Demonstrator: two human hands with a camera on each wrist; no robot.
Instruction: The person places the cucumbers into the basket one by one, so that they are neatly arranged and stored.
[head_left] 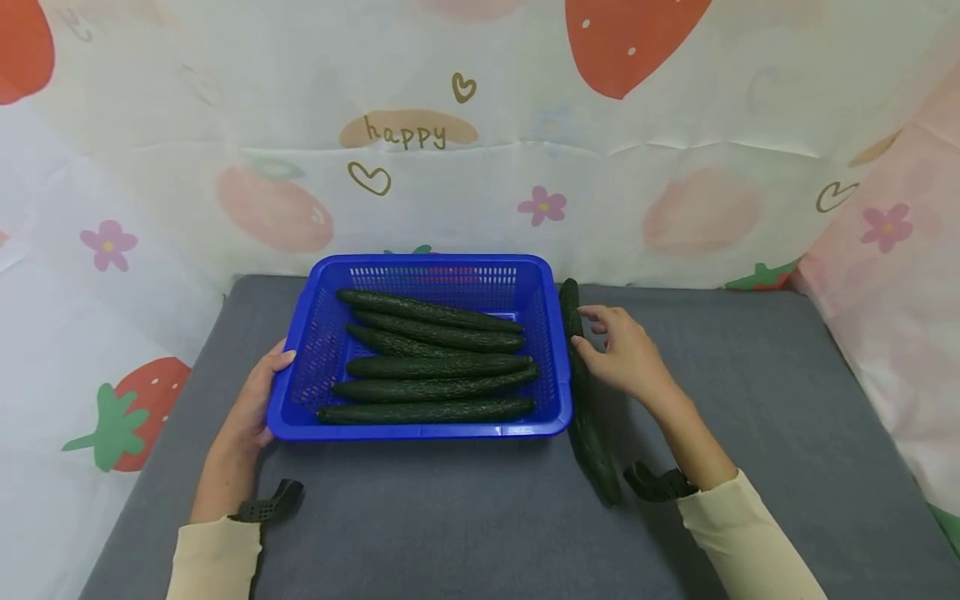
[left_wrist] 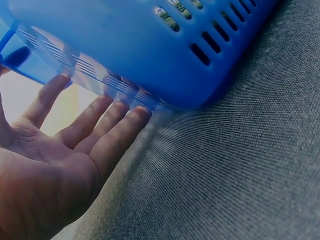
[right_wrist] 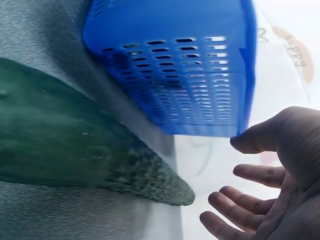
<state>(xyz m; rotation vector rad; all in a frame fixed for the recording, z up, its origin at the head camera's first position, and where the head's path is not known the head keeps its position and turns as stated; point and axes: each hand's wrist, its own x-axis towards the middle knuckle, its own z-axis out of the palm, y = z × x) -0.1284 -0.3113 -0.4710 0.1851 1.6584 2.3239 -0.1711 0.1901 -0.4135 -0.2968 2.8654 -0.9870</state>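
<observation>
A blue plastic basket (head_left: 420,431) with slotted walls stands on the grey cloth, holding several dark green cucumbers (head_left: 435,367) laid crosswise. My left hand (head_left: 251,396) grips its left side, thumb over the rim; in the left wrist view the fingers (left_wrist: 122,130) lie against the slotted wall. Along the basket's right side, one more cucumber (head_left: 592,446) lies lengthwise on the cloth. Beside that cucumber's upper part is my right hand (head_left: 626,354), fingers loosely bent and spread. The right wrist view shows the thumb (right_wrist: 255,140) near the basket's rim and nothing held.
Grey cloth (head_left: 765,433) covers the table. A printed curtain (head_left: 465,208) with strawberries, flowers and hearts hangs behind it, close to the basket's far rim. Dark wrist mounts (head_left: 660,483) sit at both sleeves.
</observation>
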